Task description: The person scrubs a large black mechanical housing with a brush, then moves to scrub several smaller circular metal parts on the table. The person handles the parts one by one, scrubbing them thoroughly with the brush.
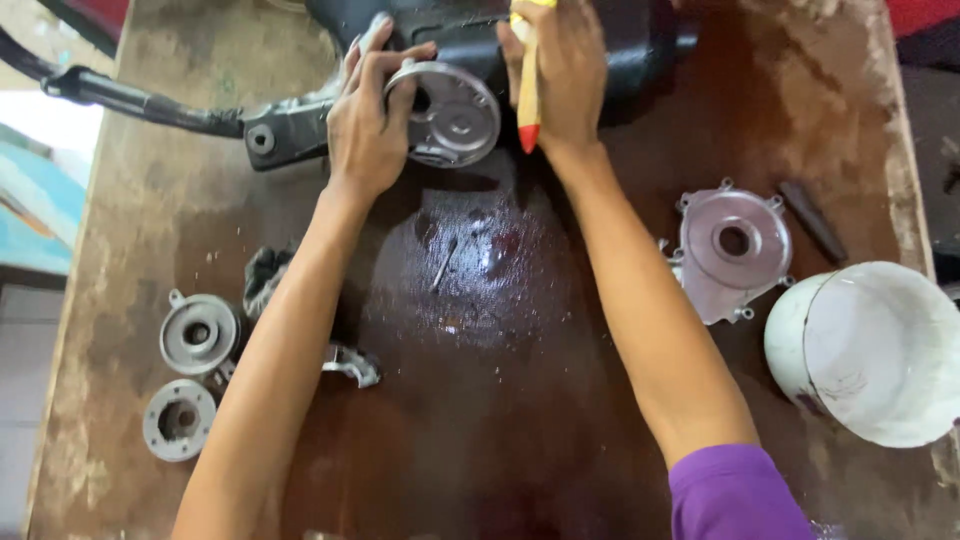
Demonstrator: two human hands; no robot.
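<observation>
While a round grey metal cover (455,115) is gripped at its rim by the left hand (370,125) at the table's (500,420) far edge, a yellow, red-tipped brush handle (527,90) is clasped in the right hand (560,75); a white bucket (880,350) is seen at right.

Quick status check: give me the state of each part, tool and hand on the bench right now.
Left hand: gripping the round metal cover by its rim.
Right hand: closed on the yellow-handled tool, red end pointing down.
Flanged cover: lying flat, untouched.
Two round housings: lying flat, side by side.
White bucket: tipped on its side, opening visible.
Table: wet, oily centre.
</observation>
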